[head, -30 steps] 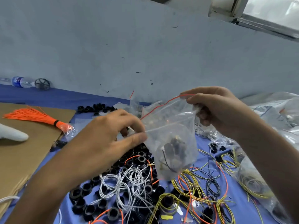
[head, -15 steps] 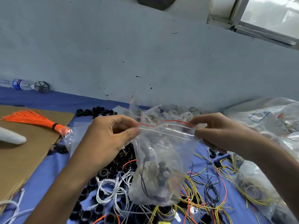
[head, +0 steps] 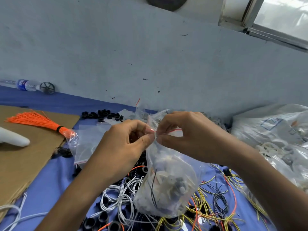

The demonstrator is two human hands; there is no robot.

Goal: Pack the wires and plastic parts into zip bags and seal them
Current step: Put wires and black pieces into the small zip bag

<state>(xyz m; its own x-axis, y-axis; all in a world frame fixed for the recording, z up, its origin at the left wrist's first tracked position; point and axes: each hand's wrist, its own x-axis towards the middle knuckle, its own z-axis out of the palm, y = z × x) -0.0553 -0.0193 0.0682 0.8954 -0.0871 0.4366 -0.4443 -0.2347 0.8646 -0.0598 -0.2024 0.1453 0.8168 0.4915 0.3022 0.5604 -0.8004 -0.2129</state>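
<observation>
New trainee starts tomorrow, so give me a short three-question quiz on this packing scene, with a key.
1. True or false: only the left hand grips the zip bag; the right hand is off it.
2. The orange wire bundle lies mostly on: A) cardboard B) a water bottle C) the white wires.
3. Fill in: the strip at the bag's mouth is ____.
Key: 1 false, both hands pinch its top. 2 A. 3 red.
</observation>
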